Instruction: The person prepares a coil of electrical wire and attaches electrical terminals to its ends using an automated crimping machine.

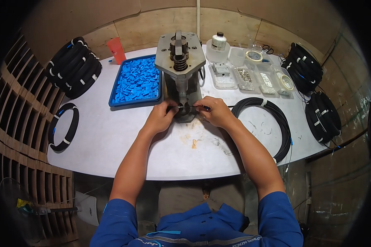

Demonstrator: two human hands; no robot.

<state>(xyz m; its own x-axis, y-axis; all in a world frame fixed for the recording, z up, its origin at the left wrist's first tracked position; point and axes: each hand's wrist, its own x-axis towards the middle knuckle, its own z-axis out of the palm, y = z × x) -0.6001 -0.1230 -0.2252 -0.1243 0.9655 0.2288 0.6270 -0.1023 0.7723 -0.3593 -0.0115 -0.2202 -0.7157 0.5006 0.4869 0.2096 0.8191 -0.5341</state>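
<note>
Black cable [286, 128] in right hand [214, 110] at press [180, 76]

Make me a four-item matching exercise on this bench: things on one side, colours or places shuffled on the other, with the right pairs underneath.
Things
1. Tray
2. Cup
3. Right hand
4. Bottle

Colours and places
A. White, with a dark cap
B. At the foot of the press
C. Dark blue, holding many brighter blue pieces
D. Orange-red, near the far left corner of the table

Right pairs: 1-C, 2-D, 3-B, 4-A
</note>
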